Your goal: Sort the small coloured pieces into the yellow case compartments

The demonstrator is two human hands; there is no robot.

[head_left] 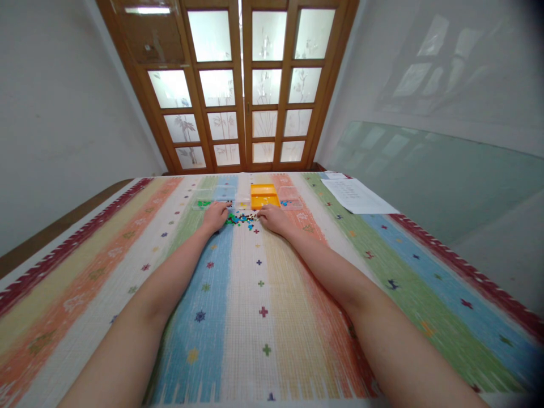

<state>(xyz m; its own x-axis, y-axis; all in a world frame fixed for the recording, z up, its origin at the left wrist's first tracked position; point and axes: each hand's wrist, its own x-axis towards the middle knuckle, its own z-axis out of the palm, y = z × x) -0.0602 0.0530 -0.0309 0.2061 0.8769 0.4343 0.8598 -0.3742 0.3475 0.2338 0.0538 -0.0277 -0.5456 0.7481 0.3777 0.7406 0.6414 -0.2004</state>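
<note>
A loose pile of small mixed pieces (242, 219), green, blue and dark, lies on the striped tablecloth between my hands. My left hand (216, 215) reaches to the pile's left side, its fingertips at the front of a clear plastic box (212, 195). Green pieces (204, 203) and some dark ones lie in that box. At the pile's right edge is my right hand (272, 218), its fingers bent and close together. Both hands look closed, but what their fingers hold, if anything, is too small to make out. Just behind my right hand stands a yellow-orange tray (265, 187).
Beside the tray on the right, a second clear box (290, 196) holds blue pieces. Some yellow pieces lie left of the tray. White paper (359, 196) rests at the table's far right. Wooden doors (244, 113) with glass panes stand behind the table.
</note>
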